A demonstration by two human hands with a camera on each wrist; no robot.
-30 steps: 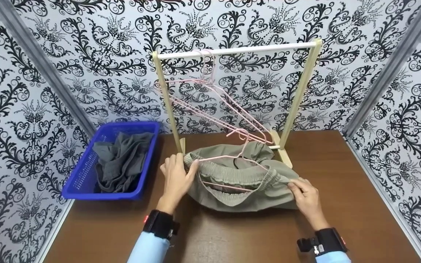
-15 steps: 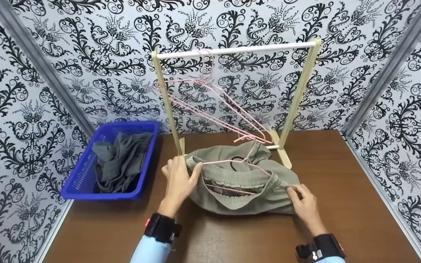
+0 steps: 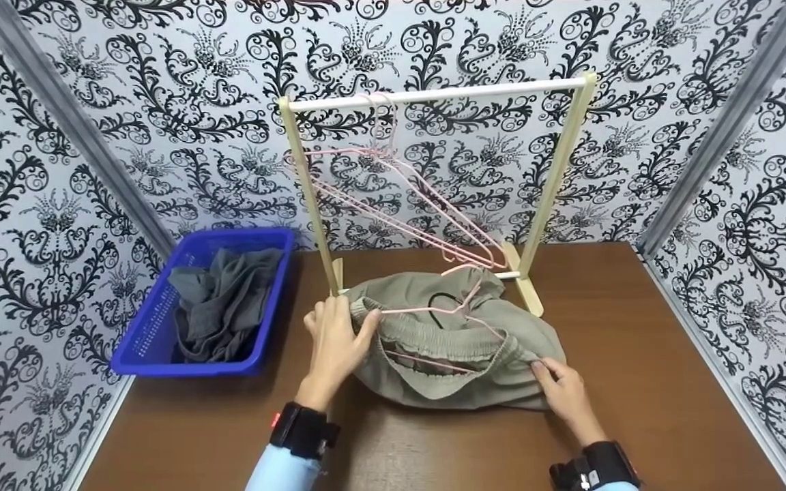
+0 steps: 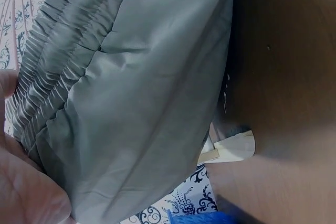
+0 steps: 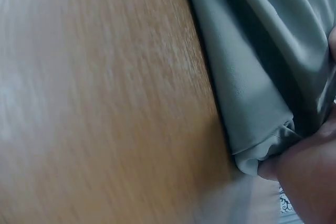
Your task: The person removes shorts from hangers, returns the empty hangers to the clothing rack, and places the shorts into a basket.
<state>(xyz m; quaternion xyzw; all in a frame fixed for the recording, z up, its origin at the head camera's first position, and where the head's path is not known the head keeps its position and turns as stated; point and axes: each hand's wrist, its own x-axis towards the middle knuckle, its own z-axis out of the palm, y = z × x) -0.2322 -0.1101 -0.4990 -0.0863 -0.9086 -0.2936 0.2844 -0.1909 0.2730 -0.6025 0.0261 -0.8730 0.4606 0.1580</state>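
Observation:
A grey-green garment with a gathered elastic waistband (image 3: 434,394) lies on the table, its waist opening toward me. Inside that opening sits a pink hanger (image 3: 415,310), its hook tipped back over the cloth. My left hand (image 3: 335,344) grips the waistband's left side at the hanger's left end, thumb in front. In the left wrist view, the gathered waistband (image 4: 68,51) runs up from the thumb. At the garment's right side, my right hand (image 3: 565,394) pinches a fold of cloth. A black loop (image 3: 439,307) shows behind the hanger. The garment's lower part is hidden.
A small rack with a white bar (image 3: 434,95) stands behind the garment, with pink hangers (image 3: 427,184) hanging from it. To the left is a blue basket (image 3: 117,361) holding dark grey cloth (image 3: 229,303). Patterned walls enclose the brown table (image 3: 645,354).
The hanger's hook has tipped backward and down toward the cloth. Both hands keep their hold, and the garment has shifted slightly toward me, the right hand coming a little nearer too.

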